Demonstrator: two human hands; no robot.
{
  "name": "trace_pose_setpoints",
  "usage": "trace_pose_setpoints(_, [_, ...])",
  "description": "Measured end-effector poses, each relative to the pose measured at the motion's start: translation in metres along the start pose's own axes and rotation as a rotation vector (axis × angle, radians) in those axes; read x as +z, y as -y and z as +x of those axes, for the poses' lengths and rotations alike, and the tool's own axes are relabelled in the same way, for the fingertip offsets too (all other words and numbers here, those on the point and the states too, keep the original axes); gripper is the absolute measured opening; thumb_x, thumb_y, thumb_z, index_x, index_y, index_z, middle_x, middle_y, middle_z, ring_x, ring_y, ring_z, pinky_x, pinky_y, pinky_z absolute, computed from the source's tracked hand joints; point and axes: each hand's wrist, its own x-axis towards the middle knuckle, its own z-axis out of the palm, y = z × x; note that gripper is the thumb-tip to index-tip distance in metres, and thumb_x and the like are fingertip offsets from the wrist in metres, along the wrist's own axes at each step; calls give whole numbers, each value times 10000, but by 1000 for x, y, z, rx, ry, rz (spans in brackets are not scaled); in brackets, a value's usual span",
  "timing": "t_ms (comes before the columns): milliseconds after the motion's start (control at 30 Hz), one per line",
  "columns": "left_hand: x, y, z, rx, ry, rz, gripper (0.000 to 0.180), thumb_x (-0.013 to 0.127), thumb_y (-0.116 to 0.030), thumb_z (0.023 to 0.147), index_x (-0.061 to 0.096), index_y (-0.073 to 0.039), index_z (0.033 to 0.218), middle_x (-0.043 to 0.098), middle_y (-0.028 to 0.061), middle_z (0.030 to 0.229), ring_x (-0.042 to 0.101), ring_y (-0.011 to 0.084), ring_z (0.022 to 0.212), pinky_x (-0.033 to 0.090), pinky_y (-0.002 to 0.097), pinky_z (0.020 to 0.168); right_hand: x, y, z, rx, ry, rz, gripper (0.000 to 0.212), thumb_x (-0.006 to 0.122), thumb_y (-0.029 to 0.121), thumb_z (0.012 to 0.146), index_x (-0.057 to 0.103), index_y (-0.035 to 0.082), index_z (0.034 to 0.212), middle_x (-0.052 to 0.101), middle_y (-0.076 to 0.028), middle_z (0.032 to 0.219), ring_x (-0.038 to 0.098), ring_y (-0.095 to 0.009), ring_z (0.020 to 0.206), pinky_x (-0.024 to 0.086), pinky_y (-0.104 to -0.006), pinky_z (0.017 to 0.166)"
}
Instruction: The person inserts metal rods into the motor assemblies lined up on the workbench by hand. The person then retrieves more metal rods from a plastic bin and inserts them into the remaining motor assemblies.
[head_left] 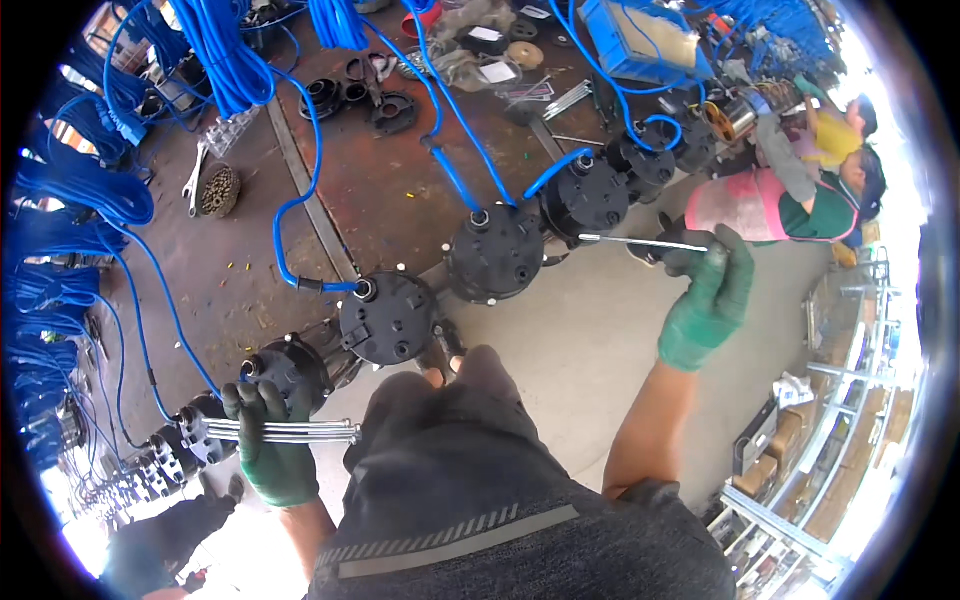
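My left hand (272, 450), in a green glove, is closed round a bunch of long thin bolts (325, 432) with shiny shanks. It is low at the left, beside the row of black round housings. My right hand (712, 300), also gloved in green, is raised at the right and pinches a single long bolt (640, 241) that points left. The tip of that bolt is near a black housing (585, 195) with a blue cable. Two more housings, one in the middle (495, 253) and one nearer me (388, 318), line the table edge.
Blue cable coils (225, 60) hang at the left and back. On the brown table (250, 240) are a bowl of small metal parts (220, 190), a wrench (194, 182), loose bolts (570, 98) and a blue crate (635, 45). A co-worker in a pink apron (735, 208) is at the right; shelving (840, 400) stands behind.
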Motion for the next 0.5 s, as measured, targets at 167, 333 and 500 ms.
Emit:
trace_pose_setpoints(167, [8, 14, 29, -82, 128, 52, 359, 471, -130, 1073, 530, -170, 1425, 618, 73, 1366, 575, 247, 1298, 407, 622, 1114, 10, -9, -8, 23, 103, -86, 224, 524, 79, 1051, 602, 2, 1246, 689, -84, 812, 661, -140, 680, 536, -279, 636])
trace_pose_setpoints(333, [15, 28, 38, -125, 97, 168, 317, 546, -187, 1051, 579, -182, 1367, 646, 45, 1242, 632, 238, 1115, 486, 596, 1051, 10, -22, -3, 77, 197, -184, 204, 512, 78, 1055, 594, 16, 1232, 696, -99, 890, 674, -145, 704, 549, -283, 643])
trace_pose_setpoints(500, [35, 50, 34, -139, 46, 186, 298, 570, -219, 1043, 559, -176, 1338, 648, 55, 1154, 642, 230, 1037, 492, 599, 1038, 10, -28, 14, 149, 229, -153, 208, 492, 47, 1046, 600, 7, 1219, 699, -99, 890, 684, -148, 714, 555, -290, 647])
